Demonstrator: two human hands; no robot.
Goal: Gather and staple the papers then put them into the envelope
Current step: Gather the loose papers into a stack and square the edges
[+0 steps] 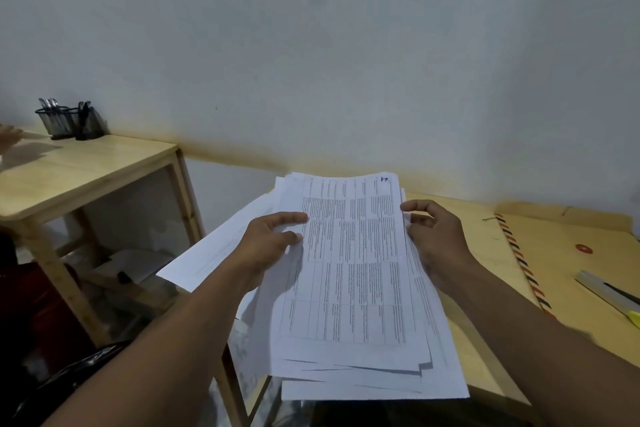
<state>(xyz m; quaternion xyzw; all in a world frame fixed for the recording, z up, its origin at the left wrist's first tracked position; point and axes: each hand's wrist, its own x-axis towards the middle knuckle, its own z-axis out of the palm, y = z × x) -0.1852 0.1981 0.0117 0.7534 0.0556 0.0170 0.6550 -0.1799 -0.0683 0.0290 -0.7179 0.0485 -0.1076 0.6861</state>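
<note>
I am in the gathering step. My left hand [266, 246] grips the left edge of the papers [349, 270], thumb on top, and my right hand [433, 239] pinches the right edge, fingers curled round it. The papers are held between both hands over the left end of the bench [485, 243]. They are not square: the near ends fan out in steps, and one sheet [214, 253] juts far out to the left under my left hand.

Nothing is stapled, as far as I can judge. The next move calls for drawing that sheet in and knocking the edges flush against the bench. The envelope [571, 270] lies flat to the right, well apart from the papers. A grey and yellow tool [609, 295] rests on it, probably the stapler, though I cannot be sure.
</note>
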